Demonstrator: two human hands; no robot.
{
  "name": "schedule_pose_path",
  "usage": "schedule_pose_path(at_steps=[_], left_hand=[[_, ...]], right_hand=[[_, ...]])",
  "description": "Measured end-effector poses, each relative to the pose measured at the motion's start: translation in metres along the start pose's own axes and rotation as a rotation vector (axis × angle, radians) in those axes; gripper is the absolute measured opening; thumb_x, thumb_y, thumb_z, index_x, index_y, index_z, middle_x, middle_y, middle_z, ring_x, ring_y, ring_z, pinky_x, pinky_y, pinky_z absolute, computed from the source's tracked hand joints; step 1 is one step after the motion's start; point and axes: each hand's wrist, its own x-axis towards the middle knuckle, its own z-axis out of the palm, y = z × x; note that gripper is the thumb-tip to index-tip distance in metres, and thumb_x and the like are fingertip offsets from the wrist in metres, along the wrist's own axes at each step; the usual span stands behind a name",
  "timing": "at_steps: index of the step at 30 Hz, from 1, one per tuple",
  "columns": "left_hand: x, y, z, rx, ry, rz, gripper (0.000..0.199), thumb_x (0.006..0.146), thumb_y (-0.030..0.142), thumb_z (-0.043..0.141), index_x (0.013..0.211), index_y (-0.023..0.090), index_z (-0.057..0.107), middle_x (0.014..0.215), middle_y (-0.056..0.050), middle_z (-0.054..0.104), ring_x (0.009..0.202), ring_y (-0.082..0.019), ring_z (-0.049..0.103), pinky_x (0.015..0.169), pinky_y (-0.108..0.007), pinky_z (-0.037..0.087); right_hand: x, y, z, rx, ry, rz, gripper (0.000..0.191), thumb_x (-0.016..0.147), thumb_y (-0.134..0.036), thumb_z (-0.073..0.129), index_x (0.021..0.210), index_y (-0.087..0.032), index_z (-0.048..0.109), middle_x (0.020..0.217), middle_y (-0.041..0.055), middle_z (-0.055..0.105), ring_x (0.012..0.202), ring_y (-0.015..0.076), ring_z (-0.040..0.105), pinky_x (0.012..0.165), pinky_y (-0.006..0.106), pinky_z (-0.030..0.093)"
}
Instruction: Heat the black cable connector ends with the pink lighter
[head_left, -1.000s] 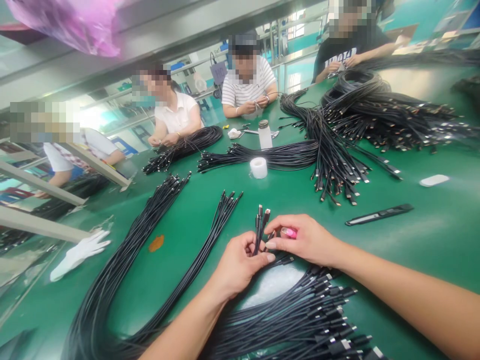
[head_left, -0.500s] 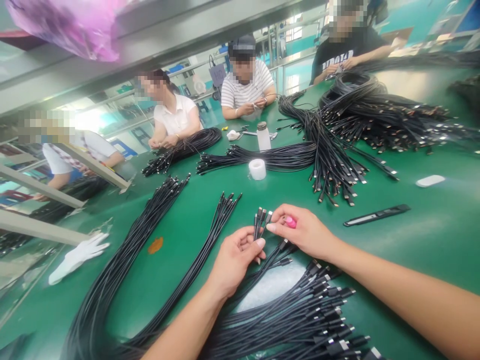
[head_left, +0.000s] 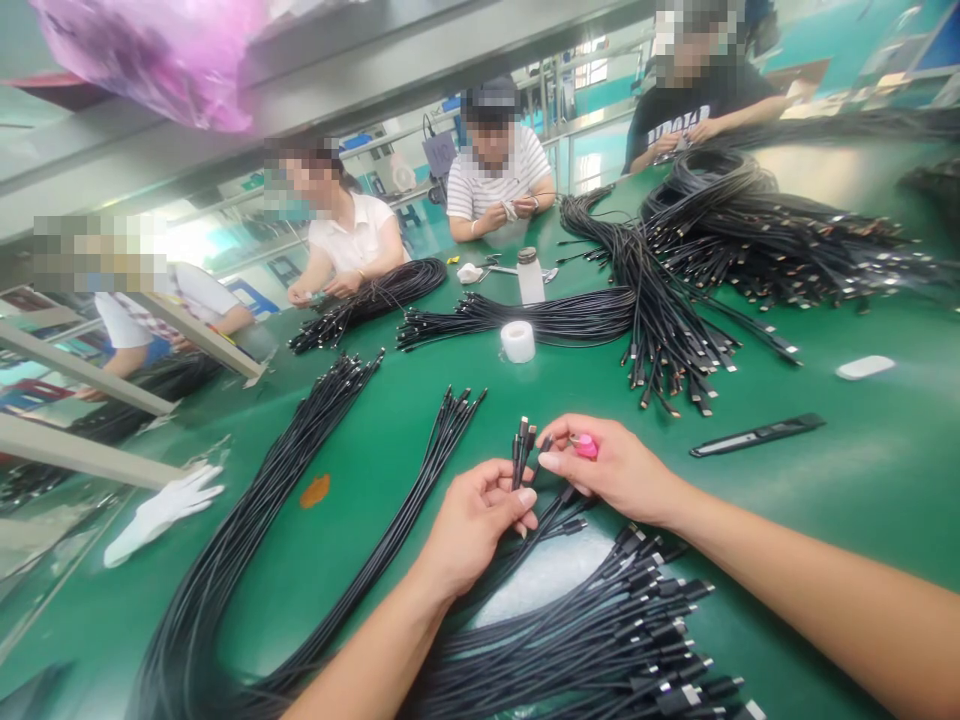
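My left hand (head_left: 480,510) is closed round several black cable ends (head_left: 520,450), their metal plugs pointing up. Just right of them, my right hand (head_left: 604,465) pinches one black cable plug (head_left: 544,446) between thumb and fingertips. A pink object (head_left: 586,446) shows at that hand's fingers; whether it is worn or held is unclear. Below the hands, a spread of black cables with plugs (head_left: 637,620) lies over a pale sheet (head_left: 551,577). Left of my left hand, a thin cable bundle (head_left: 420,480) and a thicker one (head_left: 277,500) curve across the green table (head_left: 360,560).
Beyond the hands are a white tape roll (head_left: 517,342), a bottle (head_left: 530,277) and a cable pile (head_left: 780,240). A cutter knife (head_left: 757,436) lies at right, a white glove (head_left: 165,515) at left. Several people sit across the table; metal posts (head_left: 90,450) stand at left.
The plug in my right hand has turned and its metal tip no longer shows clearly. The cable ends in my left hand have shifted slightly. The whole view has moved a little.
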Motion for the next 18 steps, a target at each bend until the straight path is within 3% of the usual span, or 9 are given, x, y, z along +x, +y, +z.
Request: schedule_pose_path(at_steps=[6,13,18], left_hand=[[-0.0029,0.0048,0.0025,-0.007,-0.075,-0.018,0.030,0.081,0.035,0.071,0.095,0.010,0.060,0.066,-0.004,0.065,0.056,-0.011,0.059,0.060,-0.023,0.048],[-0.0026,0.0009,0.0042,0.026,-0.075,-0.040,0.034,0.074,0.037,0.078,0.091,0.012,0.061,0.064,-0.001,0.062,0.057,-0.012,0.061,0.057,-0.023,0.049],[-0.0028,0.0005,0.0058,0.043,-0.055,-0.009,0.033,0.077,0.037,0.075,0.094,0.012,0.064,0.069,-0.003,0.066,0.060,-0.011,0.060,0.060,-0.022,0.048]], right_hand=[[-0.0002,-0.0024,0.0007,-0.077,0.058,-0.002,0.025,0.081,-0.039,0.069,0.076,-0.017,0.057,0.061,-0.0057,0.048,0.054,0.0082,0.039,0.052,0.022,0.033],[-0.0017,-0.0037,0.0025,-0.069,0.036,-0.009,0.024,0.080,-0.040,0.069,0.082,-0.018,0.059,0.071,-0.0004,0.063,0.063,0.0132,0.053,0.062,0.026,0.043],[-0.0025,-0.0033,0.0020,-0.138,0.066,-0.027,0.022,0.082,-0.039,0.068,0.078,-0.017,0.062,0.067,-0.0019,0.059,0.061,0.0118,0.049,0.058,0.024,0.039]])
